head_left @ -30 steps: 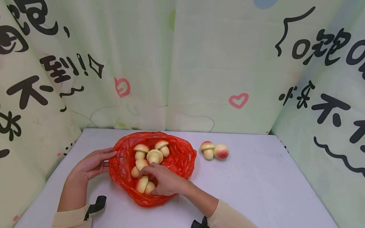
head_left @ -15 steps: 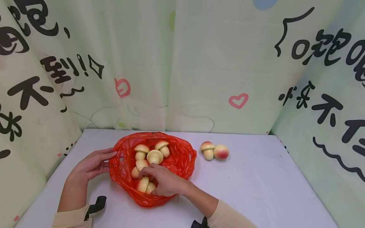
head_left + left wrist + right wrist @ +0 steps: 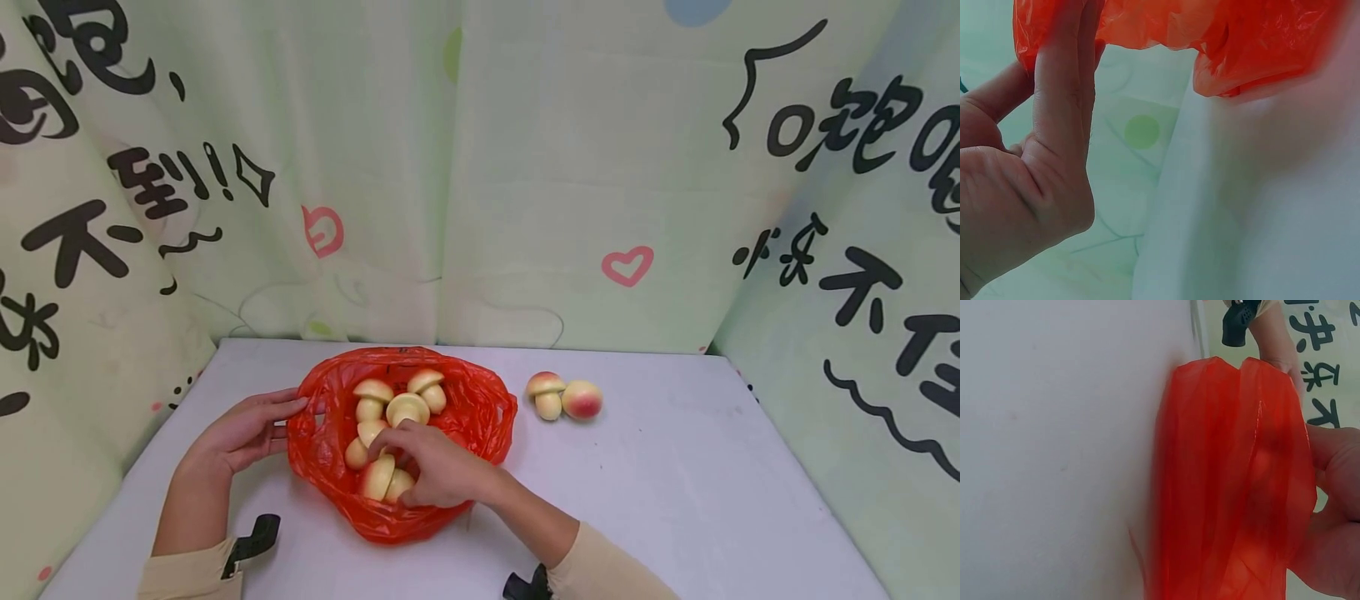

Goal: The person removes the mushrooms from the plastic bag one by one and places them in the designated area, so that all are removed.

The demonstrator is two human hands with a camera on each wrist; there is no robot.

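A red plastic bag lies spread open on the table, with several toy mushrooms inside, cream with reddish caps. My left hand pinches the bag's left edge; in the left wrist view its long fingers run up onto the red film. Reaching into the bag from the right, my right hand holds the nearest mushroom between thumb and fingers, its cap to the left. The right wrist view has the bag's wall in front, hiding that mushroom.
Right of the bag, another toy mushroom and a rounder one, cream and red, lie side by side on the white table. A pale printed curtain hangs behind and on both sides.
My right hand has shifted slightly up and away from the bag's near side, and the nearest mushroom has moved with it. The left hand has stayed on the bag's edge.
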